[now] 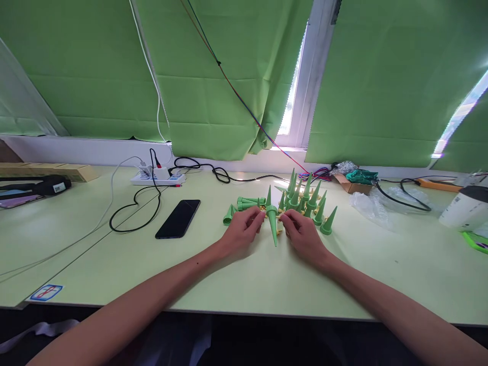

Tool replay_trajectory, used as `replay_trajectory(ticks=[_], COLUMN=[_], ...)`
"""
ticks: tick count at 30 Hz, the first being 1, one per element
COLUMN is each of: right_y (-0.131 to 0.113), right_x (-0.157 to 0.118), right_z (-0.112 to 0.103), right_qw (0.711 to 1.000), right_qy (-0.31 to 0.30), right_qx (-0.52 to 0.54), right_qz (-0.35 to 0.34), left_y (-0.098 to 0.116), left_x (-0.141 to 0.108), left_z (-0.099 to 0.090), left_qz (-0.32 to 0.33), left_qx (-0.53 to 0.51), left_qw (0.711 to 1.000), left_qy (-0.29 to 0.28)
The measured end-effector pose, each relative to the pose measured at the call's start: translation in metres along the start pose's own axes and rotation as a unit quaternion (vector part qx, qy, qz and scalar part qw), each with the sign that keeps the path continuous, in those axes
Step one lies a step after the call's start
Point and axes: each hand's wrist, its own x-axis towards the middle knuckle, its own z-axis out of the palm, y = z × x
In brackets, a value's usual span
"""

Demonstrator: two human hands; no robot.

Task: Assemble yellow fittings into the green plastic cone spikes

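Observation:
Near the middle of the table, a green cone-shaped spike [272, 227] lies between my hands, its narrow tip toward me. My left hand [241, 229] is just left of it, thumb and fingers pinched together; what they hold, if anything, is too small to make out. On the other side, my right hand [305, 236] is pinched too, with yellowish bits at its fingertips that I cannot tell as held or lying behind. Several more green spikes [295, 198] stand point-up beyond my right hand. Other green spikes [249, 202] lie on their sides behind my left hand, among small yellow pieces.
A black phone [178, 219] lies left of my hands. Behind it are a white power strip [158, 179] and a looped black cable [133, 230]. To the right are crumpled clear plastic [371, 208], a small cardboard box [353, 184] and a white cylindrical container [463, 209].

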Motion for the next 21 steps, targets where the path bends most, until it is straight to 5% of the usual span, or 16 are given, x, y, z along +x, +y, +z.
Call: replay_trajectory(ticks=[9,21], right_y=[0.005,0.008], right_x=[-0.003,-0.003], right_z=[0.001,0.003], right_qw=[0.998,0.996], right_qy=[-0.042,-0.08], right_qx=[0.038,0.018], right_qz=[-0.013,-0.018], left_y=[-0.004,-0.01], left_x=[-0.001,0.001], left_z=[-0.002,-0.003], left_qz=[-0.013,0.045], left_qx=[0.047,0.104], left_qw=[0.995,0.99], left_qy=[-0.088,-0.08])
